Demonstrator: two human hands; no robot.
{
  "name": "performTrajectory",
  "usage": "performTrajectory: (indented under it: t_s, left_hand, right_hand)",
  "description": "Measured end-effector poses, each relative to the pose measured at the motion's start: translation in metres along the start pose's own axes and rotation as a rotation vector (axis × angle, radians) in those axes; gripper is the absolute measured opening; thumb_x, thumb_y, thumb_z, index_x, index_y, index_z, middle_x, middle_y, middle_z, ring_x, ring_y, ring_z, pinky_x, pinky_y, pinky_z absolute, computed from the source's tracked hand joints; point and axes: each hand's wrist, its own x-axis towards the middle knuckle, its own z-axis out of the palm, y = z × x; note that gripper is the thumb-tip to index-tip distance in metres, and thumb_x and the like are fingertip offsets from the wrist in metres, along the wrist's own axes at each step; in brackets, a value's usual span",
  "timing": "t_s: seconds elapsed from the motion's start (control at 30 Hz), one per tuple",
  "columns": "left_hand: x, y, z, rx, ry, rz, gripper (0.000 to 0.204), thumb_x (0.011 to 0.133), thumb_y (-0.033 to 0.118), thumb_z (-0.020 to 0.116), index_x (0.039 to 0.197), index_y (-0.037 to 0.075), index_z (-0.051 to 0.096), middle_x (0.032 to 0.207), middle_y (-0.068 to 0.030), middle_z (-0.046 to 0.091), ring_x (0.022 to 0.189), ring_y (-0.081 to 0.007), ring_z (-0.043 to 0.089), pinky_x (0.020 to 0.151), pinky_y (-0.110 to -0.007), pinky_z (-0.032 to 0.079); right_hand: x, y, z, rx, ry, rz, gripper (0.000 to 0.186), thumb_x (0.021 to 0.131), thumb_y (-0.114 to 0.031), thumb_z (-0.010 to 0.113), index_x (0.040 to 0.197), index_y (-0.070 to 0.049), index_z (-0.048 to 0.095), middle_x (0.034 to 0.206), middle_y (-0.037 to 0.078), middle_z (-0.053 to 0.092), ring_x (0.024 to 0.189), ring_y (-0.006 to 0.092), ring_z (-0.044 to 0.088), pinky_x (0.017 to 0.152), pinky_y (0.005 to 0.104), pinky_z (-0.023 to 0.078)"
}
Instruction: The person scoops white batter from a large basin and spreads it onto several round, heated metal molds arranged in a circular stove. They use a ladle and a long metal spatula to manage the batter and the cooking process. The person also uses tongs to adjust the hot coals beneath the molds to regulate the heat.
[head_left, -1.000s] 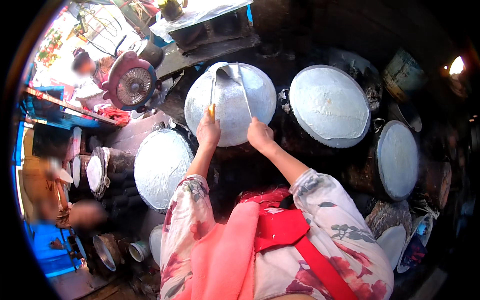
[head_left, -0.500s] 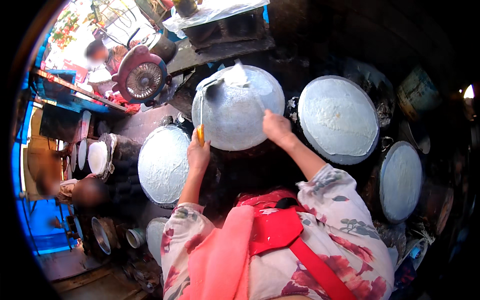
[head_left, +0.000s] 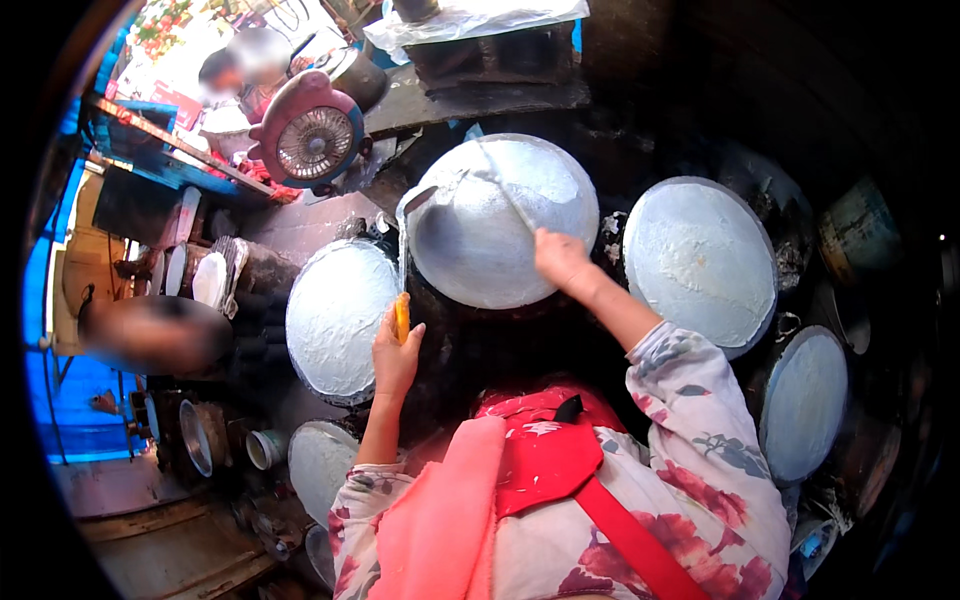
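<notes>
My left hand [head_left: 393,355] grips the yellow handle [head_left: 402,316] of a metal tool, whose shaft rises to a small bent head at the left rim of the round, pale metal griddle [head_left: 500,270] in the middle. My right hand [head_left: 565,260] is closed on a long thin metal implement [head_left: 510,200] lying diagonally across that griddle; its far end is pale and hard to make out. A round griddle with a rough white layer [head_left: 340,315] lies beside my left hand. Another large white-coated one [head_left: 700,260] is to the right of my right hand.
More round griddles [head_left: 805,405] stand around me, right and lower left. A pink fan [head_left: 312,140] is at upper left. A plastic-covered dark block [head_left: 490,70] stands behind the middle griddle. Blurred people [head_left: 160,335] are at the left, beside blue sheeting [head_left: 70,410] and stacked containers.
My left hand has moved down and left with its tool, toward the middle griddle's left rim. My right hand has shifted rightward with its implement. The whole view has also shifted slightly.
</notes>
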Motion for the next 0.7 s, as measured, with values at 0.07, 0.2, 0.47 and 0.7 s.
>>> performTrajectory:
  t_s: [0.07, 0.2, 0.47, 0.7]
  left_hand:
    - [-0.006, -0.009, -0.002, -0.061, 0.000, -0.018, 0.055, 0.081, 0.010, 0.065, 0.128, -0.007, 0.043, 0.124, -0.0207, 0.054, 0.117, -0.0265, 0.052, 0.098, -0.032, 0.039]
    - [-0.028, -0.005, -0.018, -0.143, 0.003, -0.122, 0.054, 0.081, 0.010, 0.065, 0.128, -0.006, 0.044, 0.128, -0.0187, 0.052, 0.122, -0.0233, 0.047, 0.102, -0.031, 0.034]
    - [-0.045, 0.013, -0.027, -0.356, 0.010, -0.401, 0.052, 0.083, 0.011, 0.063, 0.132, 0.006, 0.045, 0.063, 0.0055, 0.043, 0.043, -0.0034, 0.036, 0.039, -0.019, 0.029]
    - [-0.047, 0.023, -0.032, -0.456, 0.031, -0.523, 0.050, 0.085, 0.012, 0.061, 0.131, 0.005, 0.044, 0.060, 0.0047, 0.043, 0.040, -0.0046, 0.038, 0.036, -0.020, 0.030]
  right_hand:
    - [-0.002, -0.016, 0.004, -0.015, -0.037, -0.116, 0.021, 0.084, -0.010, 0.039, 0.094, -0.001, 0.054, 0.082, 0.024, 0.065, 0.079, 0.0399, 0.064, 0.071, 0.0490, 0.050]
    - [0.009, 0.002, -0.033, -0.029, 0.001, -0.074, 0.021, 0.083, -0.010, 0.039, 0.094, -0.001, 0.054, 0.080, 0.023, 0.065, 0.079, 0.0383, 0.064, 0.071, 0.0488, 0.050]
    - [-0.004, 0.000, -0.026, -0.079, -0.184, -0.359, 0.017, 0.078, -0.004, 0.042, 0.089, 0.000, 0.054, 0.082, 0.024, 0.064, 0.079, 0.0390, 0.063, 0.071, 0.0462, 0.050]
    - [0.063, 0.039, -0.044, -0.110, -0.077, -0.168, 0.020, 0.086, -0.012, 0.040, 0.094, -0.001, 0.055, 0.084, 0.023, 0.064, 0.084, 0.0391, 0.062, 0.072, 0.0471, 0.049]
